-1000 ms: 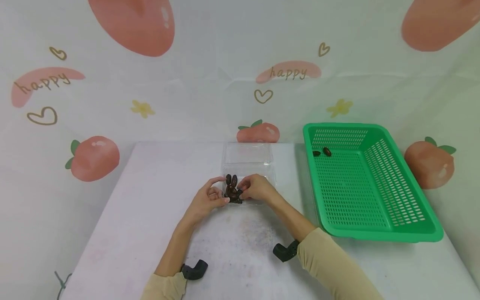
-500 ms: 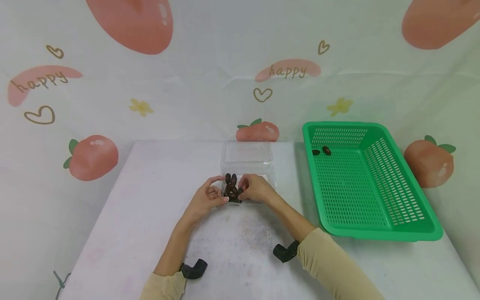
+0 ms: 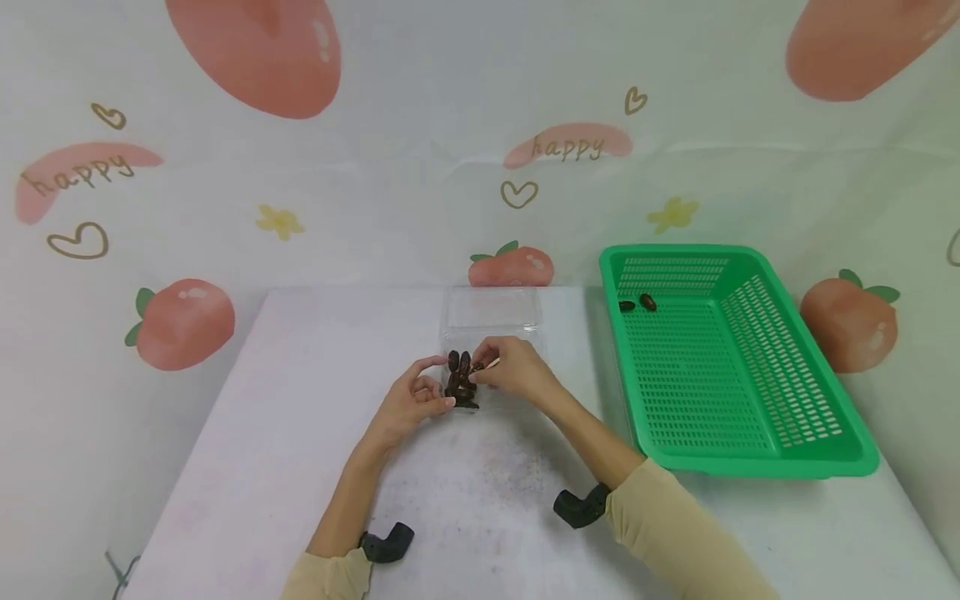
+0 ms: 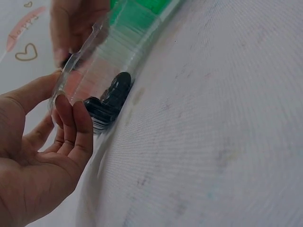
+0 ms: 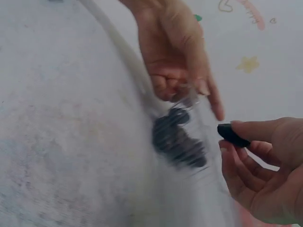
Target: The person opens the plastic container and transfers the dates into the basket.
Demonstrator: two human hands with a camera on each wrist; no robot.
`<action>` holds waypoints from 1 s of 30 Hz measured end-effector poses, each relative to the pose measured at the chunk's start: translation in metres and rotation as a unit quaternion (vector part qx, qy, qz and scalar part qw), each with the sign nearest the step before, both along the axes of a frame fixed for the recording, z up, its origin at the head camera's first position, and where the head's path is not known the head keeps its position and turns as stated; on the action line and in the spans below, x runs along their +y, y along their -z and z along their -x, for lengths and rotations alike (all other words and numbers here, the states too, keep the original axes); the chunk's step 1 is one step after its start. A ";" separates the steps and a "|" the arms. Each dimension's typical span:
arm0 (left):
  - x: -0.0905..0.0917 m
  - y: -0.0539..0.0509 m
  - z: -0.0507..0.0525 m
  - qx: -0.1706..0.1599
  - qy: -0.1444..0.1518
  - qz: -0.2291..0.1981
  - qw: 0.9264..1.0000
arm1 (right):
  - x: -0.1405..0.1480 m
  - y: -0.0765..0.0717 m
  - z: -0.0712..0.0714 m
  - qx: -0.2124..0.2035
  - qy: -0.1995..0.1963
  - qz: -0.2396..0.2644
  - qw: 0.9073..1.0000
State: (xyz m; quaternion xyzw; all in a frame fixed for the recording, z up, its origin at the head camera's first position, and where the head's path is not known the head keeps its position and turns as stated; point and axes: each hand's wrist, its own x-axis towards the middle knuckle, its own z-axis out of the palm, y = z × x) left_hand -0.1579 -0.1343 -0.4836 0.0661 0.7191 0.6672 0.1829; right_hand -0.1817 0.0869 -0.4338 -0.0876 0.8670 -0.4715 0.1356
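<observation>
A clear plastic clamshell box lies on the table with its lid folded back. Several dark brown, glossy dates are gathered in its left part; they show through the wall in the left wrist view. My left hand holds the box's left side, fingers and thumb at the rim. Between the thumb and fingers of my right hand is a single date, pinched above the box, apart from the pile. Blur hides the outlines of the boxed dates in the right wrist view.
A green plastic basket stands on the right of the table, with a couple of dates in its far left corner. Behind the table hangs a printed cloth.
My right hand has lifted from the right side of the pile, slightly up, with a date now visible in its fingers. My left hand stays at the box.
</observation>
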 end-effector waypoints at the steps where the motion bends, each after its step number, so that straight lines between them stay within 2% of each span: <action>1: 0.000 0.000 0.000 -0.001 0.000 0.002 1.000 | 0.001 -0.005 -0.001 -0.001 0.000 0.015 1.000; 5: -0.001 0.000 -0.002 -0.004 -0.002 -0.001 1.000 | 0.008 -0.024 -0.004 0.013 -0.008 0.068 0.998; 9: -0.001 -0.001 -0.002 -0.006 -0.002 -0.007 1.000 | 0.015 -0.040 -0.006 0.027 -0.026 0.101 0.994; 17: -0.001 -0.002 -0.002 -0.004 0.005 -0.003 1.000 | 0.034 -0.066 -0.006 0.015 -0.026 0.111 0.993; 25: -0.002 0.000 -0.001 -0.003 0.007 -0.006 1.000 | 0.061 -0.079 0.001 -0.001 -0.031 0.183 0.983; 30: -0.002 0.001 -0.001 -0.001 0.009 -0.003 1.000 | 0.085 -0.085 0.004 0.002 -0.024 0.161 0.987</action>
